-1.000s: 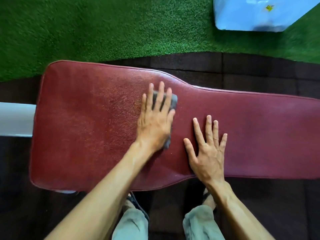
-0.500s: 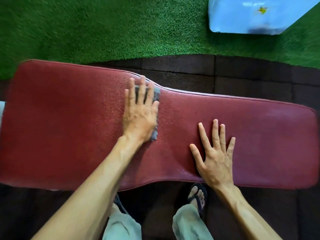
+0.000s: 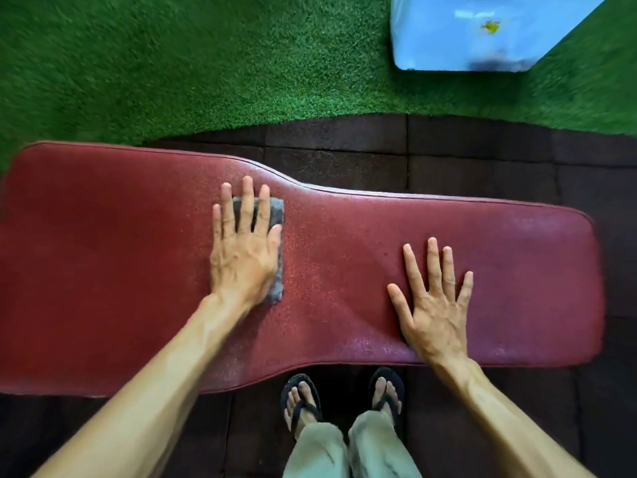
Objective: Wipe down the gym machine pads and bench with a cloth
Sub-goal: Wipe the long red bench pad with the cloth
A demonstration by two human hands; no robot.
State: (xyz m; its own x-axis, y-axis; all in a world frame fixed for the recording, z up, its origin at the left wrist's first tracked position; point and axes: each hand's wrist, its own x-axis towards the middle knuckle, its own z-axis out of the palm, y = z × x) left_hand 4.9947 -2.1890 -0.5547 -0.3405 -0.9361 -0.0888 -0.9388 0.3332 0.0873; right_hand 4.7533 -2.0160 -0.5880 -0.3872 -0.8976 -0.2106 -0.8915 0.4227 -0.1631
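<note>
The left hand (image 3: 243, 257) lies flat with straight fingers pressing a grey cloth (image 3: 275, 250) onto the red padded worktop (image 3: 113, 270); the grip is wide, nothing curled round the cloth, which shows between the fingers and along the thumb side. Well to the right of it, the right hand (image 3: 432, 305) rests spread and flat on the narrower part of the pad, holding nothing. Below, two feet in black sandals (image 3: 301, 398) stand on dark floor tiles (image 3: 344, 150). Beyond the pad lies green turf (image 3: 172, 63) with a pale blue box (image 3: 465, 32).

L hand (image 3: 243, 250) flat, R hand (image 3: 432, 301) flat, fingers splayed
</note>
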